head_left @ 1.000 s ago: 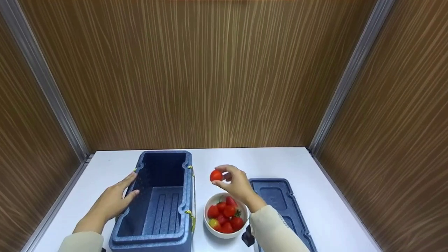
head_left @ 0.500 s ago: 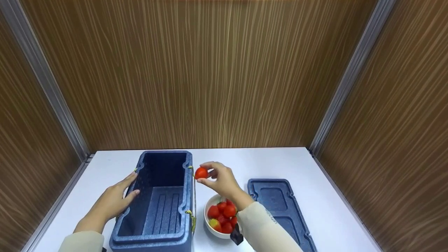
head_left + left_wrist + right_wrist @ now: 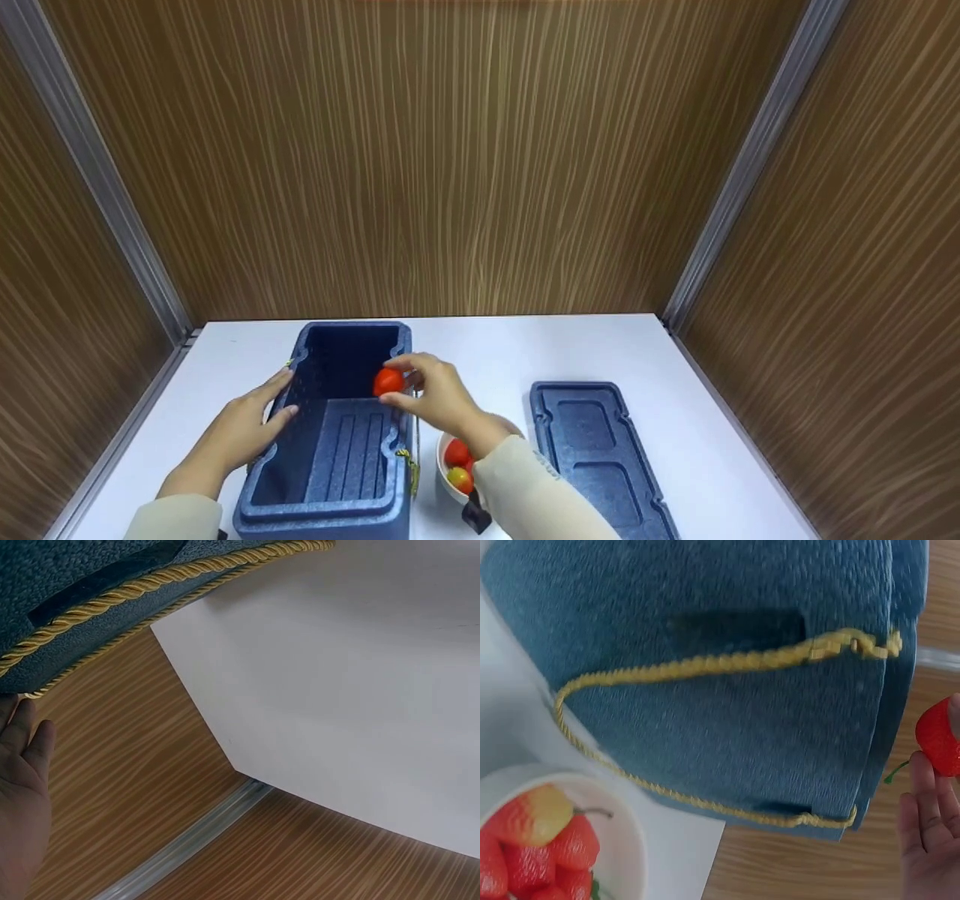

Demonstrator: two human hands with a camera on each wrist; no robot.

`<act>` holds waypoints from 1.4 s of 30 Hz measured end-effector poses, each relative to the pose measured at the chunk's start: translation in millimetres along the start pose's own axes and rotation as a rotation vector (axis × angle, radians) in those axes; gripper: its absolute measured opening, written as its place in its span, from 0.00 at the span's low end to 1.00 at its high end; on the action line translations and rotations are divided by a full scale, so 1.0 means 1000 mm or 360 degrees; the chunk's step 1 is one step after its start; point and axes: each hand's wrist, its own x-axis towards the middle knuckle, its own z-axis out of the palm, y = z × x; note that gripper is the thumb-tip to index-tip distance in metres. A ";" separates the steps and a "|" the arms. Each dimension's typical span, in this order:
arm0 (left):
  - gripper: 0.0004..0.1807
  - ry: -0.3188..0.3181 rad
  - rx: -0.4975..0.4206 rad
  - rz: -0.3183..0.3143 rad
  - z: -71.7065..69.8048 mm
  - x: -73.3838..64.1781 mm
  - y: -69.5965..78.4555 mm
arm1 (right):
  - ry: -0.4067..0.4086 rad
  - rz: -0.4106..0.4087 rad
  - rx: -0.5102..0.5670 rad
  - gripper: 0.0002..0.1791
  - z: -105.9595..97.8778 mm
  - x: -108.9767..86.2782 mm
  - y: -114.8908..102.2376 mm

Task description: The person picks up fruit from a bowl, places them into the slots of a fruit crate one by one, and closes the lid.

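Observation:
My right hand (image 3: pixel 442 394) pinches a red strawberry (image 3: pixel 388 381) between fingertips and thumb, over the right rim of a dark blue foam box (image 3: pixel 322 513). In the right wrist view the strawberry shows a dimpled skin and a thin green stem. The box has no lid on, and its ribbed floor is visible. My left hand (image 3: pixel 240 431) rests on the left rim with straight fingers, thumb on the inner side. A white bowl (image 3: pixel 636 847) of red fruit stands right of the box, partly hidden by my right forearm; a yellow-red fruit (image 3: pixel 532 817) lies in it.
The blue box lid (image 3: pixel 585 431) lies flat on the white table (image 3: pixel 487 337) at the right. Twisted yellow rope (image 3: pixel 705 666) hangs along the box's side. Wood-grain panels (image 3: pixel 480 165) enclose the table at the back and both sides.
My right hand has carried the strawberry leftward from above the bowl to the box's right rim. Its forearm now covers more of the bowl. The left hand has stayed put.

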 end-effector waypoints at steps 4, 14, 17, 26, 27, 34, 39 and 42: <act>0.31 -0.0033 -0.0002 -0.0028 -0.001 -0.001 0.000 | -0.0072 0.0023 -0.0014 0.24 0.010 0.003 -0.010; 0.32 -0.0067 -0.0025 -0.0072 -0.002 -0.002 0.001 | -0.0170 -0.0025 -0.0042 0.23 0.031 0.010 -0.036; 0.31 -0.0047 -0.0005 -0.0055 -0.002 -0.002 0.001 | -0.0218 -0.0012 -0.0066 0.23 0.037 0.012 -0.042; 0.31 -0.0055 0.0019 -0.0050 -0.002 -0.002 0.000 | -0.0345 0.0108 -0.0090 0.21 0.055 0.015 -0.061; 0.31 -0.0056 0.0022 -0.0053 -0.002 -0.002 0.000 | -0.0365 0.0140 -0.0098 0.21 0.057 0.015 -0.063; 0.32 -0.0074 0.0007 -0.0074 -0.003 -0.003 0.001 | -0.0508 0.0246 -0.0191 0.21 0.064 0.014 -0.070; 0.32 -0.0080 -0.0006 -0.0075 -0.002 -0.001 0.001 | -0.0583 0.0388 -0.0100 0.19 0.068 0.011 -0.073; 0.32 -0.0067 -0.0009 -0.0061 -0.001 -0.001 0.001 | -0.0601 0.0494 -0.0009 0.16 0.071 0.009 -0.074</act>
